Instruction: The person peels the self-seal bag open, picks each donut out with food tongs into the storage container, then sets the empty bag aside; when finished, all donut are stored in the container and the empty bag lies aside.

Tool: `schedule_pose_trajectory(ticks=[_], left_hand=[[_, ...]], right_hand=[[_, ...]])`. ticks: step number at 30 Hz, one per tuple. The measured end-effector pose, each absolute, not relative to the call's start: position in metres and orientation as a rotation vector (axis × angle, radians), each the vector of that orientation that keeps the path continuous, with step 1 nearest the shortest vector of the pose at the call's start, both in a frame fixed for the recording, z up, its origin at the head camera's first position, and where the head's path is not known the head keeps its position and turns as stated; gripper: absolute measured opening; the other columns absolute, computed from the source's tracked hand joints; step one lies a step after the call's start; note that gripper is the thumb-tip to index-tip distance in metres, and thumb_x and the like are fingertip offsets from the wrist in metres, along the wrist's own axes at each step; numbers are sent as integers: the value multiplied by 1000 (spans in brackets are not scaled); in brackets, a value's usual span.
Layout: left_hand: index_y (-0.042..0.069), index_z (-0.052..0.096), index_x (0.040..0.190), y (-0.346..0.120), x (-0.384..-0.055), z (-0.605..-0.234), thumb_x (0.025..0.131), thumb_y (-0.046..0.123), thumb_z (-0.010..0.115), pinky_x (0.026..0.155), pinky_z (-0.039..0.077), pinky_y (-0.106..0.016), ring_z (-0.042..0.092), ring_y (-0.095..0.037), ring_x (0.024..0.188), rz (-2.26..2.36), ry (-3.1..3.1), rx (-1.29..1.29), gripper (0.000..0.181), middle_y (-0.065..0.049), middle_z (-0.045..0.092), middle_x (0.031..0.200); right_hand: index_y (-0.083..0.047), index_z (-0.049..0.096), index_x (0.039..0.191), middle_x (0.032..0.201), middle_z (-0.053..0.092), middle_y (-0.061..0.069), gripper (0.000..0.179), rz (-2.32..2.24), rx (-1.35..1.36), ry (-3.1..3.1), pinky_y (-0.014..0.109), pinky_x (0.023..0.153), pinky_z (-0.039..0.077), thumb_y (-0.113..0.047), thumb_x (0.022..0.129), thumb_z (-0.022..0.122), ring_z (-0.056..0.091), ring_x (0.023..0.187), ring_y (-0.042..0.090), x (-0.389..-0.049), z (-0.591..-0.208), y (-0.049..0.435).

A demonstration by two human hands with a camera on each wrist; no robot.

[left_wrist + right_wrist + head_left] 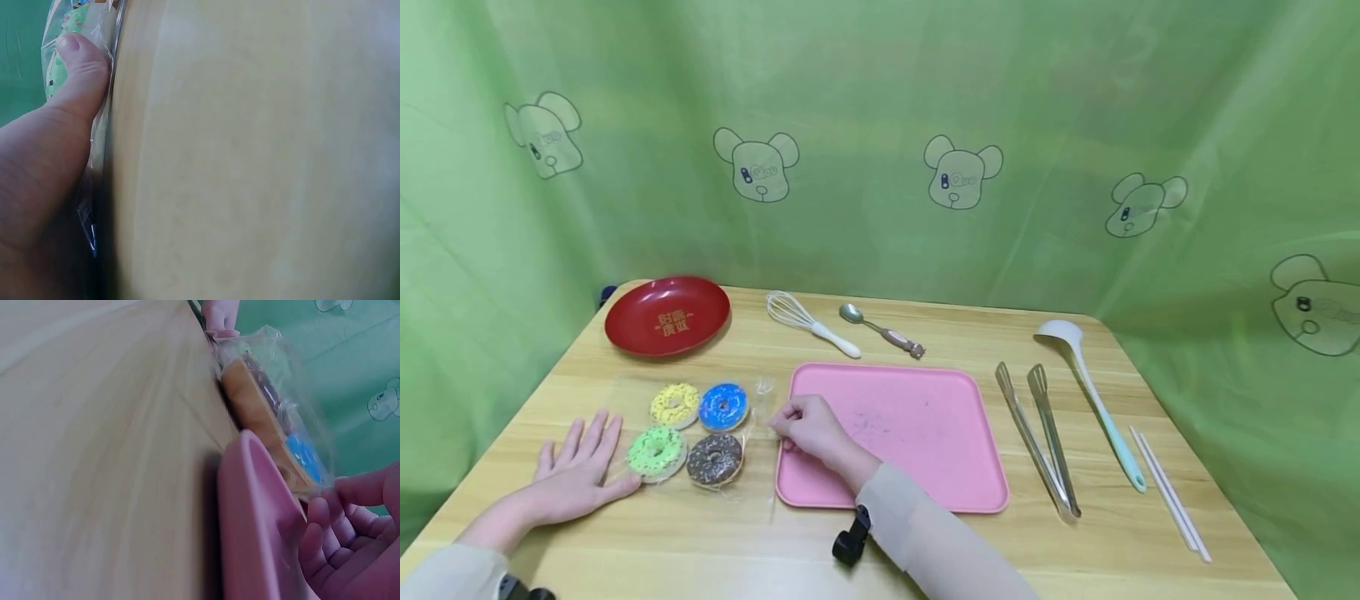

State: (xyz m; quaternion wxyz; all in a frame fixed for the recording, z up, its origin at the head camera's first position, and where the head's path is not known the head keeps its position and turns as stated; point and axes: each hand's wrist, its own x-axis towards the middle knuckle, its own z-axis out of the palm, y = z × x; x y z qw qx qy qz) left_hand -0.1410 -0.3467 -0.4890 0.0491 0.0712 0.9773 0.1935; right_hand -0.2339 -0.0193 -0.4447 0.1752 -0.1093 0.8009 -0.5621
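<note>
Several toy donuts lie inside a clear plastic bag [757, 417] on the table: a yellow donut [674, 406], a blue donut [723, 407], a green donut [657, 453] and a dark brown donut [715, 460]. My left hand [576, 467] rests with spread fingers on the bag's left side, its thumb by the green donut. With thumb and forefinger, my right hand [812, 429] pinches the bag's right edge, above the left rim of a pink tray [917, 433]. In the right wrist view the bag [275, 356] stretches toward those fingertips.
Behind the bag stands a red plate [647, 300]. A white whisk [808, 322] and a spoon [880, 328] lie beyond the tray. To the right are metal tongs [1041, 442], a ladle [1097, 400] and white chopsticks [1170, 493]. Green curtains [865, 83] surround the table.
</note>
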Motion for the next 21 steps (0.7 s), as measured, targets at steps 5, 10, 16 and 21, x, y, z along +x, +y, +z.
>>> schedule_pose_trajectory(ticks=[5,10,16,21], left_hand=[[2,-10,145,-348,-142,-491,86,65,45,89,-17,-73,-20,-51,129,579,2986,225,103,-27,-14,148],[1,-9,145,-348,-142,-491,86,65,45,89,-17,-73,-19,-52,129,574,2986,231,102,-28,-13,148],[0,-8,145,-348,-141,-491,86,65,46,88,-16,-74,-19,-51,129,579,2986,226,102,-29,-13,148],[0,-7,145,-346,-139,-491,87,64,45,89,-17,-73,-20,-51,129,585,2990,225,102,-28,-14,148]], right_hand=[[0,64,78,63,61,9,6,-1682,-250,2179,19,44,44,-2,83,65,53,49,12,-236,-447,-12],[0,65,83,67,63,10,6,-1678,-255,2118,22,46,48,-5,83,68,56,51,14,-239,-447,-7],[-4,67,89,73,64,11,19,-1589,-326,2168,28,50,51,-21,82,71,57,56,16,-249,-437,-16],[-4,68,85,69,61,5,15,-1562,-296,2236,22,49,46,-18,81,72,53,55,13,-257,-435,-35]])
